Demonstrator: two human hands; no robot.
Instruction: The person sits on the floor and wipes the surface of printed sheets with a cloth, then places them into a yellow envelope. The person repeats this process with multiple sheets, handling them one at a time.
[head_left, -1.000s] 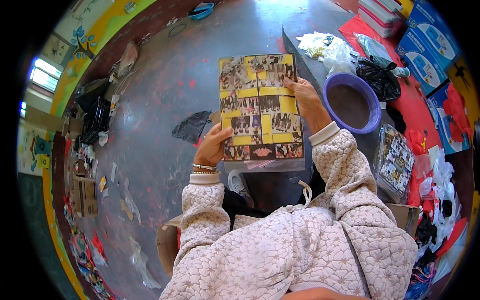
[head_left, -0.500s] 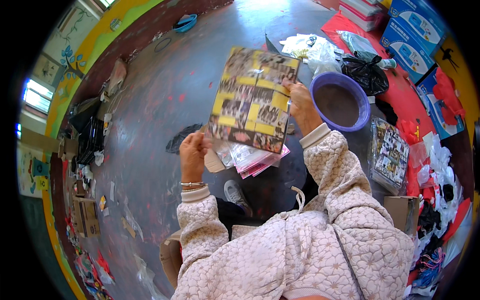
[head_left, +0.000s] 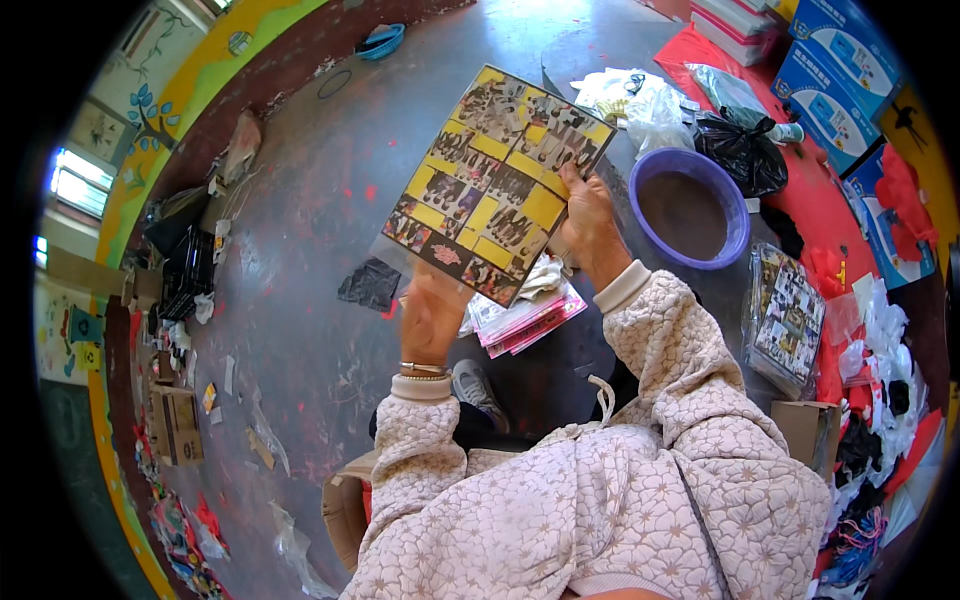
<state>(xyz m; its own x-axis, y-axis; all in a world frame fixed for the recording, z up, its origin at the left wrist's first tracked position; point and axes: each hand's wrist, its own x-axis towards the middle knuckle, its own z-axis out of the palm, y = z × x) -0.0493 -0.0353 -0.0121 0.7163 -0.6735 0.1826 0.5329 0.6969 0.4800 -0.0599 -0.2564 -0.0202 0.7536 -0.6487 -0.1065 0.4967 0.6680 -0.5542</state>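
Observation:
A flat rectangular sheet (head_left: 487,205), printed with many small photos and yellow blocks, is held up tilted in front of me. My right hand (head_left: 592,222) grips its right edge, thumb on the printed face. Clear plastic film juts out past the lower left edge. My left hand (head_left: 432,310) is at that lower edge, blurred, its fingers hidden behind the sheet and film. Beneath the sheet is a stack of pink-edged packets (head_left: 530,322), with crumpled white material (head_left: 541,278) on top.
Right of the stack stands a purple basin (head_left: 742,232). Beyond it lies a black plastic bag (head_left: 742,152); nearer me is a pile of wrapped photo-printed sheets (head_left: 787,318). A cardboard box (head_left: 343,505) sits by my left side. Dark plastic (head_left: 370,284) lies on the floor.
The sheet has risen slightly and turned clockwise in my right hand. My left hand has shifted right, from beside its lower left corner to the lower edge, fingers now behind it.

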